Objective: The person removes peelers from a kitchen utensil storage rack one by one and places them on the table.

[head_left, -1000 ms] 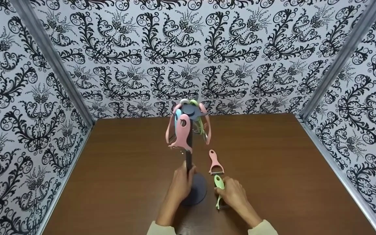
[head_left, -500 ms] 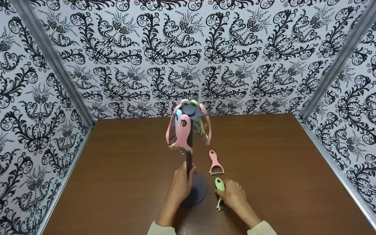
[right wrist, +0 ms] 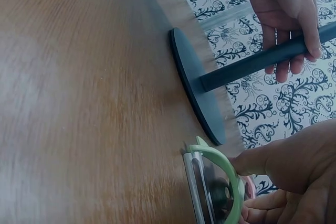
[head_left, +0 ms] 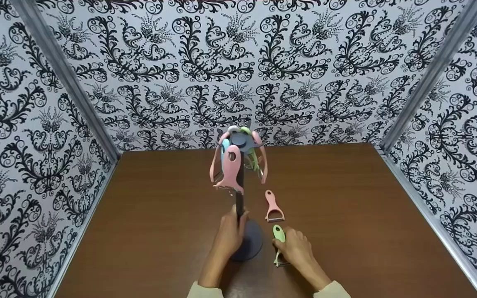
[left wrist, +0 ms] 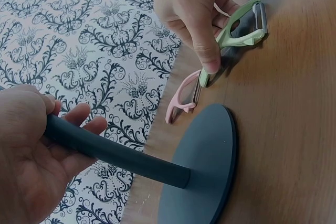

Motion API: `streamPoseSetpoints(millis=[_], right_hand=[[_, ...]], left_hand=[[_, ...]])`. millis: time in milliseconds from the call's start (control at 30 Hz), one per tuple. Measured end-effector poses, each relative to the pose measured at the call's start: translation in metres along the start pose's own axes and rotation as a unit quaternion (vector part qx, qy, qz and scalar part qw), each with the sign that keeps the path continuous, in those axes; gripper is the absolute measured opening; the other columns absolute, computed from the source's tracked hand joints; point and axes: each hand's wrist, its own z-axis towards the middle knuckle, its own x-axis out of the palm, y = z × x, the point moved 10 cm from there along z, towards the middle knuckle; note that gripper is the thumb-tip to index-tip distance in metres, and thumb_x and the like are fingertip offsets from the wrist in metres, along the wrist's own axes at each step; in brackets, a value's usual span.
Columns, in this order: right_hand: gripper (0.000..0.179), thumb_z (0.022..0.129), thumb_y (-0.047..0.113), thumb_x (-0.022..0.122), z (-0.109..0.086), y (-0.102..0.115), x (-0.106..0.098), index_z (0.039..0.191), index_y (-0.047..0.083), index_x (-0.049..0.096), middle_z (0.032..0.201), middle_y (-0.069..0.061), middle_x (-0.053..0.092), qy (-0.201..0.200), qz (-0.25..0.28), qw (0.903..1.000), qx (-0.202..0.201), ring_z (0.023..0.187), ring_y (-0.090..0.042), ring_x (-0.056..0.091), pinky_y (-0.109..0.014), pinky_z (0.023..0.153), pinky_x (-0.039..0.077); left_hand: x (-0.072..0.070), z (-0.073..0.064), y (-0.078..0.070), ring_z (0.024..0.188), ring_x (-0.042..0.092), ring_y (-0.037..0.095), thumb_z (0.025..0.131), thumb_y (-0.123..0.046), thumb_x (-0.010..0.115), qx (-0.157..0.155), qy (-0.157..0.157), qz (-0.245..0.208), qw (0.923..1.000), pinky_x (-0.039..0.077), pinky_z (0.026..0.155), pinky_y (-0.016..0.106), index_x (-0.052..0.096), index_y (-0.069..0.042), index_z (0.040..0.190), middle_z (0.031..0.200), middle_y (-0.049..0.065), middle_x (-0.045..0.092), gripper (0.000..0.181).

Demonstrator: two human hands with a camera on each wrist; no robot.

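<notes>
My left hand (head_left: 229, 234) grips the dark post (left wrist: 115, 150) of an upright stand, just above its round base (left wrist: 205, 166). Around the stand's top hang several peelers; a pink peeler (head_left: 231, 167) faces me, with a blue one (head_left: 225, 145) beside it and a green one farther back. To the right of the base, my right hand (head_left: 297, 247) pinches a green peeler (left wrist: 239, 35) by its handle, low at the tabletop. Its metal blade (right wrist: 198, 187) shows in the right wrist view. Just beyond it a second pink peeler (head_left: 272, 206) lies on the table.
The brown wooden table (head_left: 160, 198) carries the stand and the peelers. Behind it and at both sides rise walls with black-and-white scroll patterns (head_left: 230, 62). Grey metal strips (head_left: 422, 78) run along the corners and the right table edge (head_left: 433, 231).
The green peeler in my right hand has shifted very slightly toward me over the last second. My left hand and the stand stay in place.
</notes>
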Motion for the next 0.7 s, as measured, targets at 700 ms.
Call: streamPoseSetpoints(millis=[700], right_hand=[[0.025, 0.089, 0.031, 0.081, -0.003, -0.002, -0.011, 0.091, 0.008, 0.071, 0.078, -0.002, 0.066, -0.01, 0.028, 0.9995, 0.006, 0.07, -0.022, 0.06, -0.047, 0.061, 0.05]], left_hand=[[0.0, 0.0, -0.003, 0.073, 0.061, 0.014, 0.106, -0.006, 0.057, 0.012, 0.0, 0.008, 0.9999, 0.054, 0.066, 0.034, 0.059, -0.005, 0.101, 0.084, 0.003, 0.065, 0.005]])
